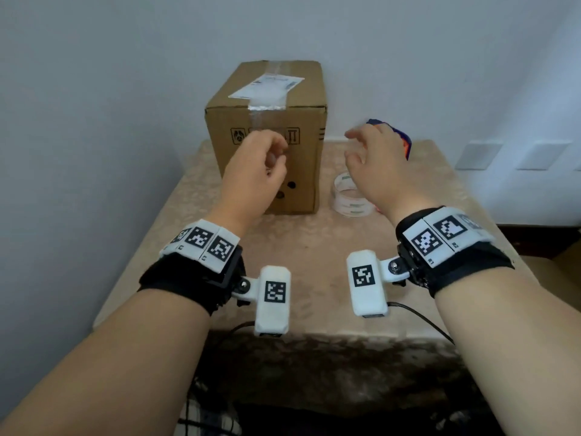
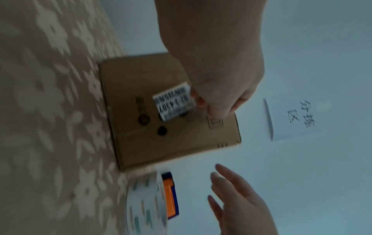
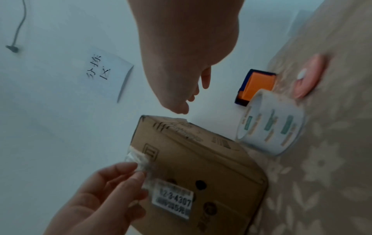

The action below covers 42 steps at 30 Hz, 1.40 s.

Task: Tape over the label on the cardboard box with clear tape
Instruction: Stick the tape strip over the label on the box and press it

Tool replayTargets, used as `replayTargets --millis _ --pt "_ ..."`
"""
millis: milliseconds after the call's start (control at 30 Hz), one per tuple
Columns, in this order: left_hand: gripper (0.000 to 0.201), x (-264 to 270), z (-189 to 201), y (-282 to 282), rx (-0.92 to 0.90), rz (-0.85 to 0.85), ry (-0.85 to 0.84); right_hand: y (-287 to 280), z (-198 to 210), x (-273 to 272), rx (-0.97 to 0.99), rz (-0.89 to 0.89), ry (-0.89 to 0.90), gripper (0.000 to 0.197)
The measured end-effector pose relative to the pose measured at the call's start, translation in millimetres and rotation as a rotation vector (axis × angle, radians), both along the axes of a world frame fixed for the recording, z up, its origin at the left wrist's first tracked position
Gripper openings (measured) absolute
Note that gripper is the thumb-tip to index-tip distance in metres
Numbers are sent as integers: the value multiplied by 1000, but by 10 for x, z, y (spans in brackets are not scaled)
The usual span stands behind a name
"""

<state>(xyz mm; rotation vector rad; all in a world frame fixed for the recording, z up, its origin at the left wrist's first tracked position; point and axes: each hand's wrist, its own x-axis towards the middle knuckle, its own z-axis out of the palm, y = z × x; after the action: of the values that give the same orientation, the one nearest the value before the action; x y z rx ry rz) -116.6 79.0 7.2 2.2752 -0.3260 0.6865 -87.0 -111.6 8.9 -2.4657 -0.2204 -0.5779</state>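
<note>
The brown cardboard box (image 1: 309, 171) stands at the back of the table. A white label (image 1: 267, 86) on its top lies under clear tape that runs down over the front edge. Low on the front face is a small white barcode label (image 3: 174, 203). My left hand (image 1: 276, 158) is at the front face and pinches a crinkled strip of clear tape (image 3: 138, 160) just above that small label (image 2: 173, 101). My right hand (image 1: 355, 146) hovers to the right of the box with fingers loosely spread and holds nothing. Below it the clear tape roll (image 1: 349, 202) lies on the table.
A blue and orange block (image 1: 404, 141) stands behind the right hand, by the wall. A pink round object (image 3: 310, 76) lies right of the roll (image 3: 271, 127). A paper note (image 3: 104, 74) hangs on the wall. The table's front edge (image 1: 283, 335) is below my wrists.
</note>
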Motion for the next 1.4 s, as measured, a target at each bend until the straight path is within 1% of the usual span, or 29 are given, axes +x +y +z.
replayTargets --millis 67,133,233,333,467,567,733,833,933,1000,1033,1100,1133,1167,1200,1267,1333,1400 --pt "18 -6 -4 150 -68 59 23 131 91 -36 44 37 -73 40" --pt "21 17 -36 275 -176 122 24 275 164 -72 60 72 -146 47" --pt "26 88 -128 388 -377 183 50 486 224 -111 -23 126 -174 62" --pt "28 144 -209 389 -479 192 101 620 213 -113 -145 159 -160 69" --pt "24 173 -242 267 -603 135 166 680 157 -64 -239 144 -135 73" --pt "23 184 -223 170 -631 119 179 677 153 -59 -230 143 -147 71" --pt "22 210 -197 85 -729 146 209 661 155 -78 -238 149 -137 69" --pt "16 214 -195 52 -766 148 235 644 156 -77 -234 159 -132 69" --pt "12 207 -194 27 -729 134 244 634 148 -73 -224 167 -122 68" --pt "16 189 -183 18 -662 170 200 623 130 -48 -210 166 -139 65" --pt "23 188 -171 35 -586 236 144 616 122 -31 -201 156 -160 62" --pt "40 209 -95 109 -388 388 -32 612 122 16 -195 107 -207 54" --pt "49 225 -29 148 -292 421 -112 620 135 44 -199 84 -222 52" --pt "55 257 29 181 -203 419 -151 634 153 75 -206 68 -231 49" --pt "57 295 79 201 -117 398 -151 646 174 109 -213 56 -240 47" --pt "51 390 92 211 -7 332 -93 678 216 172 -211 33 -267 42" --pt "44 453 33 231 -13 266 -63 729 215 206 -207 5 -284 39" --pt "42 484 -27 275 -48 236 -79 780 167 218 -217 -25 -291 40"
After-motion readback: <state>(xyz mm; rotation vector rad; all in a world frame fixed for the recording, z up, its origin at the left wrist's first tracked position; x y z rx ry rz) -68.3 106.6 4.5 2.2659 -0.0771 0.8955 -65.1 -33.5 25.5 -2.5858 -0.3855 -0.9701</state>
